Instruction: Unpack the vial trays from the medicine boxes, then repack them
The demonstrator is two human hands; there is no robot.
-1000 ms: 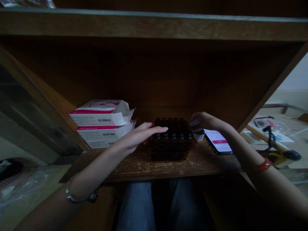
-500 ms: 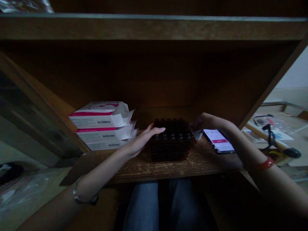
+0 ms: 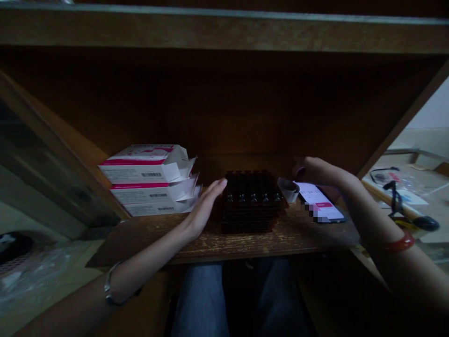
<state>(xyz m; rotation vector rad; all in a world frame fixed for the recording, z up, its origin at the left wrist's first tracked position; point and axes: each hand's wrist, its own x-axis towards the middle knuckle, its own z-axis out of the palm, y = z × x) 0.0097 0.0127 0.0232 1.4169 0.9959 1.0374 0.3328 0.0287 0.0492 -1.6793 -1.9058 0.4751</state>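
Note:
A dark stack of trays holding small brown vials (image 3: 251, 201) stands in the middle of a wooden shelf (image 3: 245, 243). My left hand (image 3: 203, 208) lies flat and open against the stack's left side, fingers stretched out. My right hand (image 3: 315, 171) hovers to the right of the stack, above a lit phone (image 3: 321, 203), with its fingers curled; I cannot make out anything in them. A small white paper piece (image 3: 288, 189) lies between the stack and the phone.
Three white and pink cartons (image 3: 147, 180) are stacked at the shelf's left, flaps open. A wooden shelf board (image 3: 224, 30) runs overhead and slanted wooden sides close in both edges. A table with cables and papers (image 3: 403, 192) shows at the right. My legs are below.
My left hand slid off the top of the vial stack to its left side. My right hand drew back from the white paper piece and rose over the phone.

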